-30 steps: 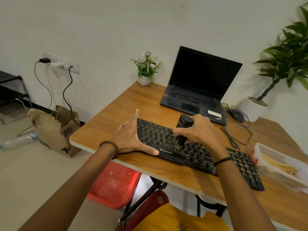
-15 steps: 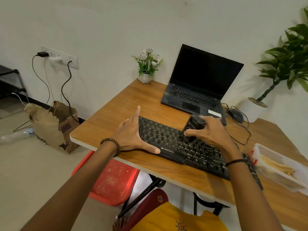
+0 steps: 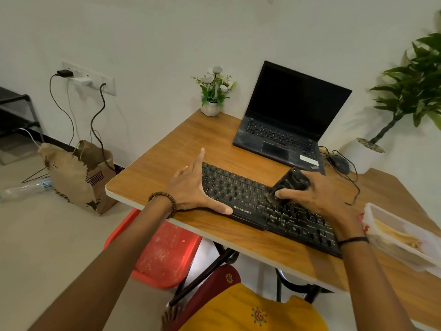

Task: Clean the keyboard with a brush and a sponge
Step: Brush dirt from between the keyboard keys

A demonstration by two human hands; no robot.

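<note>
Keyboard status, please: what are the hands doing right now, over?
Left hand open, bracing keyboard's left end. Right hand grips brush, bristles on the middle keys. Nothing blocks the keys; plastic tub sits off the right end.

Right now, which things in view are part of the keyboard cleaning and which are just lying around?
In the job: keyboard; black brush, gripped by the right hand over the keys; left hand, flat against the keyboard's left end.

Lying about: laptop, mouse, flower pot, plastic container (contents unclear), large potted plant, paper bag on the floor.
</note>
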